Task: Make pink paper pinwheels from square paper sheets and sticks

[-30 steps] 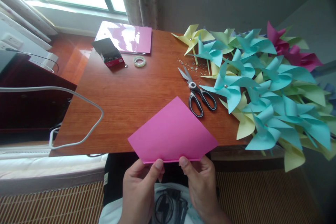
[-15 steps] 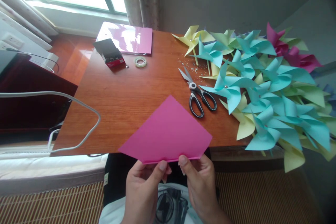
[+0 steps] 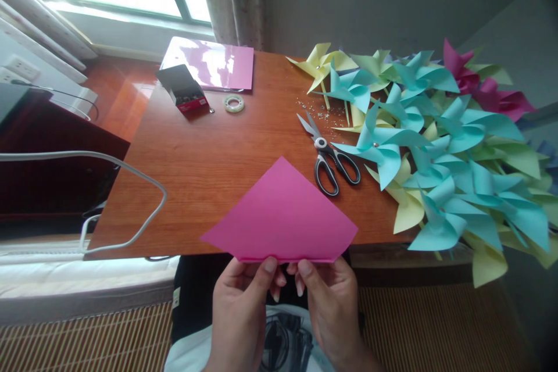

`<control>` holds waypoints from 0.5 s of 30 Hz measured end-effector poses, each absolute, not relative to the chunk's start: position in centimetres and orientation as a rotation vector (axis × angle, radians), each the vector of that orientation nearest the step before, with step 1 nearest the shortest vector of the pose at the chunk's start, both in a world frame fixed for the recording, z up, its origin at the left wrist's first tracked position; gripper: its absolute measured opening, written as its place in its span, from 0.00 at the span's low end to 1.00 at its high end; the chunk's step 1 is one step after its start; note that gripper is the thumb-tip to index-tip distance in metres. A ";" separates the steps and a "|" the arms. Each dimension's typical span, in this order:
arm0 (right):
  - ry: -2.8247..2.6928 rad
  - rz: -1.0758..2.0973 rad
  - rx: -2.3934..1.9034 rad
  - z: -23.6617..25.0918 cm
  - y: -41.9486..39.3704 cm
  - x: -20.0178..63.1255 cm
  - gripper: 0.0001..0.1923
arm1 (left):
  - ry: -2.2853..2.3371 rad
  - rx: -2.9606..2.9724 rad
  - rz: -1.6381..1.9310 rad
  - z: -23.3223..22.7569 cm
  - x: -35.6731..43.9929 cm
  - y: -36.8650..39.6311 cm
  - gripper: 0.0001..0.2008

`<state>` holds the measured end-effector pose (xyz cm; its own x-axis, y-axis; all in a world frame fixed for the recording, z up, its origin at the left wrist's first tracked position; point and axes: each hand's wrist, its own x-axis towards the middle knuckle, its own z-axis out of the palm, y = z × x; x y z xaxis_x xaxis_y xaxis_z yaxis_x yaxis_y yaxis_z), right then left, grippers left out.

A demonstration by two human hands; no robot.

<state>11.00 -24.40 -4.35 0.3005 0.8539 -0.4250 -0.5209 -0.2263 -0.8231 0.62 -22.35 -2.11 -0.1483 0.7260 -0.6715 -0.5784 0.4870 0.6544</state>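
A sheet of bright pink paper [image 3: 281, 215] is held at the table's near edge, one corner pointing away from me. Its near edge is rolled or folded over in a narrow strip. My left hand [image 3: 244, 302] pinches that strip left of the middle, thumb on top and fingers beneath. Close beside it, my right hand [image 3: 326, 296] grips the same strip in the same way. Beyond the paper to the right, black-handled scissors [image 3: 322, 148] lie with blades parted, pointing away.
Several paper pinwheels [image 3: 383, 139], turquoise, yellow, green and pink, cover the right side of the wooden table [image 3: 174, 186]. Small bits [image 3: 326, 113] lie scattered near the scissors. Toward the back left are a tape roll [image 3: 234, 104], an open small box [image 3: 187, 93] and pink sheets [image 3: 239, 67]. A white cable [image 3: 163, 197] hangs at left.
Both hands have shifted slightly, raising the paper's near edge a little and moving the paper a bit to the right. The grip on the folded strip stays.
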 end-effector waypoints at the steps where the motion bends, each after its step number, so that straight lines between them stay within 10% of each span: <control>1: -0.353 1.325 -1.250 -4.3 -24.3 11.0 0.06 | 1.284 0.148 1.145 -2.1 0.7 -22.3 0.15; 15: -0.305 1.343 -1.232 -4.3 -23.8 11.1 0.09 | 1.335 0.170 1.184 -2.1 0.8 -22.3 0.16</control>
